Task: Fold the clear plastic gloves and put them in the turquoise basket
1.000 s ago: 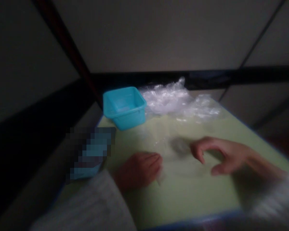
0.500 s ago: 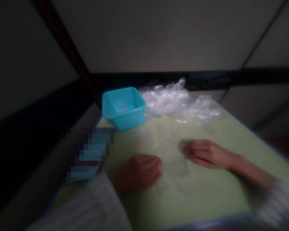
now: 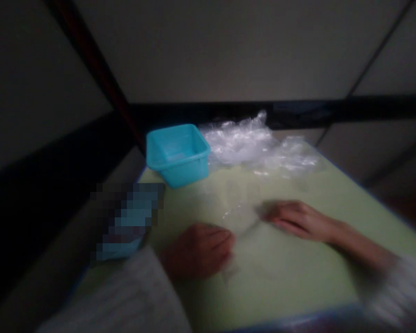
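Thin clear plastic film (image 3: 239, 215) lies between my two hands, hard to make out against the yellow-green table. My left hand (image 3: 203, 249) is closed, knuckles up, at the film's left side. On the opposite side, my right hand (image 3: 294, 218) has its fingers drawn together in a pinch, pointing left. A faint dark line, like a taut edge of the film, runs from one hand to the other. Fingertips are blurred or hidden in both hands.
A turquoise plastic basin (image 3: 183, 169) stands at the table's back left. Crumpled clear plastic (image 3: 242, 143) is heaped beside it along the back. A pixelated flat object (image 3: 131, 222) lies by the left edge of the yellow-green table (image 3: 284, 296).
The film between my hands has changed shape: its broad outline has given way to a straight dark line. Both hands have barely shifted.
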`<action>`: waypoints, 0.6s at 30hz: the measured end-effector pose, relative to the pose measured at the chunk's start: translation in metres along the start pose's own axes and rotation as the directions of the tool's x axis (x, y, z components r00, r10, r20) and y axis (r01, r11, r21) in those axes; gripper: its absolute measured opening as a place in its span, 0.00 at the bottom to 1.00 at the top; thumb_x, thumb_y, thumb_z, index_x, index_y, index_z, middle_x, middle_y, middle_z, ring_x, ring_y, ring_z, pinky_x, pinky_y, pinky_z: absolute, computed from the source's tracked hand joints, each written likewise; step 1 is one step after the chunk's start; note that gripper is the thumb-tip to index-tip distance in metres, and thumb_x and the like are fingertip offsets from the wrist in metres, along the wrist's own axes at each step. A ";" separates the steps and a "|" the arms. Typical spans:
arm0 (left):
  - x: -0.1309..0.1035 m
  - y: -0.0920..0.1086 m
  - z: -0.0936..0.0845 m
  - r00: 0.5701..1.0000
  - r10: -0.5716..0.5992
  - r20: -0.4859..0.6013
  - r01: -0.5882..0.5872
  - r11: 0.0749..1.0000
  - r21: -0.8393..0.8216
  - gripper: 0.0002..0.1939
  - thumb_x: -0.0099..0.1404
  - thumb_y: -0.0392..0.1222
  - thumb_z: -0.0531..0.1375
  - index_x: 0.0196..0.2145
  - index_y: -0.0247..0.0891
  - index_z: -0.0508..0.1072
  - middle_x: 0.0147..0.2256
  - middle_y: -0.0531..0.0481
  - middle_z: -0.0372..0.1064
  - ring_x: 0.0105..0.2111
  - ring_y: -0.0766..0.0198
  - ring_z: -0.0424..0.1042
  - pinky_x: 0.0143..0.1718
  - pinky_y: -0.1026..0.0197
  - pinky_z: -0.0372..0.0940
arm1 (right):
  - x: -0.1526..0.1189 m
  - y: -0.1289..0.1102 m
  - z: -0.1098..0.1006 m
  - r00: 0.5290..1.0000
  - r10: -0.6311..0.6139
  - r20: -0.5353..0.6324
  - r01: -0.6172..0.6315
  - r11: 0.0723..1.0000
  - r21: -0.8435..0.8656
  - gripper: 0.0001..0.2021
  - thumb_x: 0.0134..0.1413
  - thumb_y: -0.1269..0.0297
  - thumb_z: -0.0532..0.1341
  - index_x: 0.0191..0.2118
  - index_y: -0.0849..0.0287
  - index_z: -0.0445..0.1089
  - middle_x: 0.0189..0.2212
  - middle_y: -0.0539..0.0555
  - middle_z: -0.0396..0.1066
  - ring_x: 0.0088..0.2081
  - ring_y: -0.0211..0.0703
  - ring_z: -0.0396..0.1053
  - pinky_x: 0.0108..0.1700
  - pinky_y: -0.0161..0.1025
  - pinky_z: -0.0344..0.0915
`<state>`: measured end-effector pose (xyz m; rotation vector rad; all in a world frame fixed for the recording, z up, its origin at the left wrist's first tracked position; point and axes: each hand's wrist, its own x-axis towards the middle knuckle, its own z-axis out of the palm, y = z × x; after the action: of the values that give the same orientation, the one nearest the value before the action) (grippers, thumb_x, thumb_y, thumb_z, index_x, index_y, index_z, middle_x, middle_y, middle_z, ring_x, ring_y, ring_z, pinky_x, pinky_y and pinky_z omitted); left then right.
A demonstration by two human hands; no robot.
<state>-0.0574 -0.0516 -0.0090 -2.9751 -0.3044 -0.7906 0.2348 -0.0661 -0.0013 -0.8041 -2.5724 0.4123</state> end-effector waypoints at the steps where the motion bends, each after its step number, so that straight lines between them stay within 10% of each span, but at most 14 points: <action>1: 0.000 0.000 -0.001 1.000 0.019 -0.024 -0.019 1.000 -0.003 0.15 0.69 0.36 0.45 0.35 0.32 0.70 0.30 0.45 0.75 0.27 0.64 0.74 0.28 0.63 0.69 | 0.000 -0.001 0.000 1.000 0.016 -0.001 -0.016 1.000 0.024 0.09 0.64 0.68 0.50 0.42 0.62 0.66 0.32 0.56 0.69 0.34 0.40 0.67 0.36 0.36 0.64; 5: 0.002 -0.001 -0.004 0.996 0.044 -0.074 -0.048 0.997 -0.056 0.17 0.69 0.35 0.42 0.37 0.30 0.71 0.30 0.44 0.76 0.26 0.64 0.74 0.26 0.63 0.67 | 0.002 -0.002 -0.002 0.996 0.088 -0.003 -0.087 0.988 0.126 0.10 0.64 0.65 0.49 0.40 0.61 0.66 0.32 0.56 0.70 0.34 0.41 0.68 0.36 0.36 0.63; 9: -0.003 0.000 -0.001 0.984 -0.172 -0.035 0.165 0.974 -0.155 0.18 0.69 0.38 0.44 0.36 0.32 0.73 0.29 0.46 0.75 0.27 0.64 0.74 0.28 0.64 0.66 | 0.002 -0.002 0.000 0.986 0.166 -0.033 -0.156 0.967 0.202 0.12 0.63 0.60 0.50 0.37 0.61 0.66 0.30 0.54 0.70 0.31 0.40 0.68 0.32 0.35 0.62; 14: -0.002 -0.001 0.004 0.804 -0.579 0.135 0.594 0.775 -0.216 0.19 0.66 0.44 0.49 0.24 0.35 0.74 0.20 0.51 0.69 0.23 0.64 0.69 0.27 0.64 0.62 | 0.006 -0.001 0.007 0.932 0.360 -0.038 -0.328 0.884 0.333 0.13 0.63 0.59 0.51 0.34 0.61 0.67 0.28 0.53 0.70 0.29 0.39 0.67 0.30 0.35 0.62; 18: 0.004 -0.006 0.003 0.689 -0.657 0.305 0.705 0.513 -0.489 0.22 0.67 0.46 0.47 0.24 0.35 0.74 0.22 0.51 0.71 0.23 0.66 0.68 0.27 0.66 0.62 | 0.012 -0.001 0.009 0.906 0.424 -0.021 -0.370 0.813 0.450 0.12 0.62 0.60 0.52 0.32 0.61 0.65 0.27 0.53 0.69 0.29 0.38 0.65 0.29 0.34 0.62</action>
<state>-0.0540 -0.0444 -0.0098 -3.4230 -1.6258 -0.9334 0.2209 -0.0609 -0.0049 -1.1496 -2.0633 0.9960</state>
